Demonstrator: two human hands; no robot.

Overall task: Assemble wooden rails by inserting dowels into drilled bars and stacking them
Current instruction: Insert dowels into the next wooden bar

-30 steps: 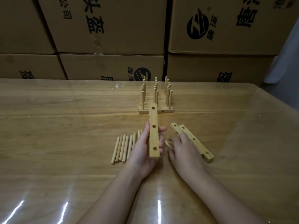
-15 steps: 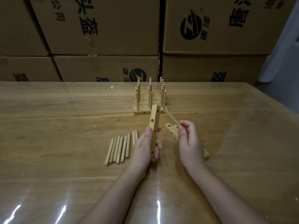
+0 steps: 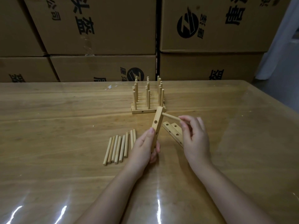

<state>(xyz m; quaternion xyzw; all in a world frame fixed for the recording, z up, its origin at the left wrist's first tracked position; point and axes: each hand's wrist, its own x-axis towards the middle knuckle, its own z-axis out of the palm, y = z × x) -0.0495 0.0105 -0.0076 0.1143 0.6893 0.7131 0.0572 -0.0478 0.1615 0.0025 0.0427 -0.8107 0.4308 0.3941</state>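
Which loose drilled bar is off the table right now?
The bar gripped by the left hand, with a dowel at its top hole; the other two loose bars lie flat.

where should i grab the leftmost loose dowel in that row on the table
Pinch the leftmost dowel near its middle, coming from above and from the left. It lies flat with its left side free, but its right side sits against the row of dowels. So probably roll it leftward with a fingertip first, then pinch across its round width.
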